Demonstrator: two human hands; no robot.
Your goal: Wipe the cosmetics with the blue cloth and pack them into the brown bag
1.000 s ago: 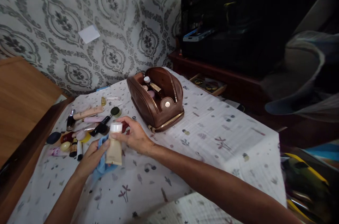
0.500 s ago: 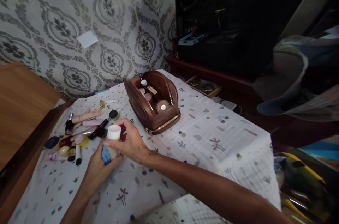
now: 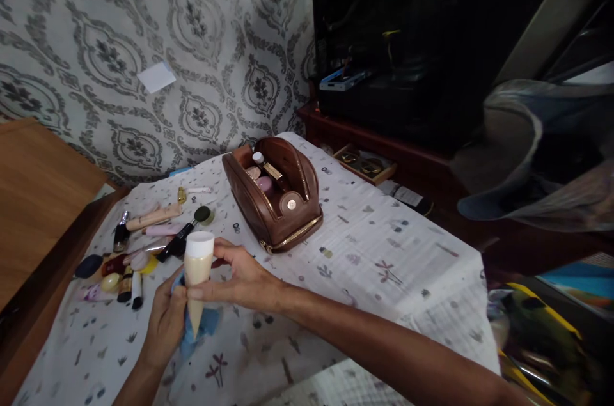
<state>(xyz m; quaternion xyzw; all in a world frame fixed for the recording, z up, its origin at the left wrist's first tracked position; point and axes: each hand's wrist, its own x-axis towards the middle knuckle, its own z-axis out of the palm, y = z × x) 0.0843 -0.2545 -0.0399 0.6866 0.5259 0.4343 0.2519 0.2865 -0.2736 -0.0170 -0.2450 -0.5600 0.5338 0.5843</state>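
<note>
Head view: nearest, the left hand [image 3: 165, 323] was curled closed round a blue cloth [image 3: 207, 321], pressing it to the back and lower edge of a cream tube [image 3: 197, 268]. The right hand [image 3: 244, 281] was partly closed on the same tube, thumb across its front and fingers behind it near the white cap [image 3: 199, 243]. The tube stood nearly upright between both hands (cap uppermost, flat end down), above the table [image 3: 364, 291] and its printed white cover. Just beyond, to the left, lay a loose cluster of cosmetics, among them a black tube [image 3: 176, 243] and a jar with a dark green lid [image 3: 204, 215]. Farther off sat a brown bag [image 3: 252, 217], unzipped, with small containers inside. Behind everything rose a patterned wall [image 3: 192, 16] bearing a white card [image 3: 157, 77].
</note>
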